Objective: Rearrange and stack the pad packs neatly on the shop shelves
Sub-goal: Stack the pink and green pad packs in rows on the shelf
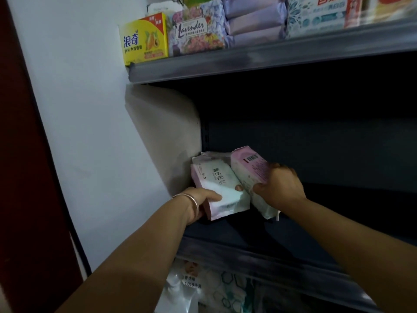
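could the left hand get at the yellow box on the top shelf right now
Probably not right away: the left hand grips a pad pack on the lower shelf; the yellow box itself sits unobstructed at the edge.

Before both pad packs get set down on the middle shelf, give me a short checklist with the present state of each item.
1. Left hand holds the white pack: ok.
2. Right hand holds the pink pack: ok.
3. Packs upright and parallel: not ok, both lean.
4. Bare space on the middle shelf to the right: ok.
5. Third pack behind them seated flat: cannot tell, mostly hidden.
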Demonstrator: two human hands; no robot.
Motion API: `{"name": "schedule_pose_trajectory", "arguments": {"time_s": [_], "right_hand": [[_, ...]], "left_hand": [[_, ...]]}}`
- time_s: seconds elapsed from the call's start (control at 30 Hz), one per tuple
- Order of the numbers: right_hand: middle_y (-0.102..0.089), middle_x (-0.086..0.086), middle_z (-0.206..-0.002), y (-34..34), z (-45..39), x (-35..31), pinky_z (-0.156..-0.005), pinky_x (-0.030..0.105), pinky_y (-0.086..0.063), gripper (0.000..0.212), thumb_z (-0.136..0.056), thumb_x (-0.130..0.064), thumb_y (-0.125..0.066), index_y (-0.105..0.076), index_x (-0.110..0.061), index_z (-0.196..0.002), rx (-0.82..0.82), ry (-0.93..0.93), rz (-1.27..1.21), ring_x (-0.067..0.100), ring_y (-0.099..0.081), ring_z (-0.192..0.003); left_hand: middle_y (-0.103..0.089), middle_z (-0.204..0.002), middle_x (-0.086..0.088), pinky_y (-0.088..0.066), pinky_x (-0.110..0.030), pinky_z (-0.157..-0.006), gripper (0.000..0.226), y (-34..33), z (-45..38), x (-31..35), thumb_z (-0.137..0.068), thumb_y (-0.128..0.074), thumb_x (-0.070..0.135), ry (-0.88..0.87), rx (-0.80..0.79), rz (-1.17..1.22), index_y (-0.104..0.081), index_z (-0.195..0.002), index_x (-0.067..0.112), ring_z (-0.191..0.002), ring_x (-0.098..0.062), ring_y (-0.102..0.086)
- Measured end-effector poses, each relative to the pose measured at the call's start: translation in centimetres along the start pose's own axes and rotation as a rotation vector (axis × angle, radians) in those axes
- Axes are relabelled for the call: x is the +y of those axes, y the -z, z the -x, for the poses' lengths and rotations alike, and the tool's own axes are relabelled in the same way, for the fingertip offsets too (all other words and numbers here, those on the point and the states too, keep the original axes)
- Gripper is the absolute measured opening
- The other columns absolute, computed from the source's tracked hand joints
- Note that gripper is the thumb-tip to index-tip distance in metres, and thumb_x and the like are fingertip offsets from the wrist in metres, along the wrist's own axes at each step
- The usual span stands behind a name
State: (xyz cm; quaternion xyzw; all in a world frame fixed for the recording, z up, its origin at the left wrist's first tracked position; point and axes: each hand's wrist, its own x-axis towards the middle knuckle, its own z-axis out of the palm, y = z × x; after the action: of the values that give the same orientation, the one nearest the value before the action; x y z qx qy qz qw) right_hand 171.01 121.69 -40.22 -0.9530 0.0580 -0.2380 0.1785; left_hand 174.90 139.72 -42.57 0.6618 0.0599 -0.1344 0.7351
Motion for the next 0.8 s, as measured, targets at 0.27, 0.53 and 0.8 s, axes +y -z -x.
{"name": "schedule_pose_trajectory", "arguments": {"time_s": [0.27, 0.53, 0.8], "right_hand": [[-0.055, 0.015, -0.120, -0.4, -0.7, 1.2, -0.096, 0.035, -0.042, 0.061, -0.078, -0.034, -0.065, -0.046, -0.003, -0.126, 0.058, 0.086, 0.030, 0.032, -0.049, -0.113], [-0.054, 0.015, -0.121, 0.0, -0.8, 1.4, -0.089, 0.031, -0.040, 0.056, -0.080, -0.029, -0.065, -0.047, -0.001, -0.125, 0.066, 0.118, -0.002, 0.031, -0.046, -0.113], [-0.053, 0.017, -0.124, 0.5, -1.8, 1.6, -0.095, 0.036, -0.041, 0.059, -0.082, -0.033, -0.064, -0.046, 0.001, -0.127, 0.117, 0.036, 0.032, 0.033, -0.046, -0.116]], "left_hand": [[-0.061, -0.094, -0.016, -0.053, -0.056, -0.065, 0.053, 0.4, -0.7, 1.9, -0.076, -0.064, 0.058, 0.044, 0.031, 0.031, -0.054, -0.097, 0.010, -0.083, -0.036, -0.062], [-0.061, -0.095, -0.015, -0.047, -0.067, -0.078, 0.026, 0.5, -0.7, 3.9, -0.080, -0.072, 0.021, -0.001, 0.056, -0.028, -0.053, -0.094, 0.010, -0.096, -0.035, -0.056], [-0.063, -0.109, -0.022, -0.056, -0.054, -0.063, 0.049, 2.1, -2.3, 1.9, -0.072, -0.065, -0.006, -0.317, 0.134, 0.239, -0.051, -0.118, 0.004, -0.091, -0.036, -0.066]]}}
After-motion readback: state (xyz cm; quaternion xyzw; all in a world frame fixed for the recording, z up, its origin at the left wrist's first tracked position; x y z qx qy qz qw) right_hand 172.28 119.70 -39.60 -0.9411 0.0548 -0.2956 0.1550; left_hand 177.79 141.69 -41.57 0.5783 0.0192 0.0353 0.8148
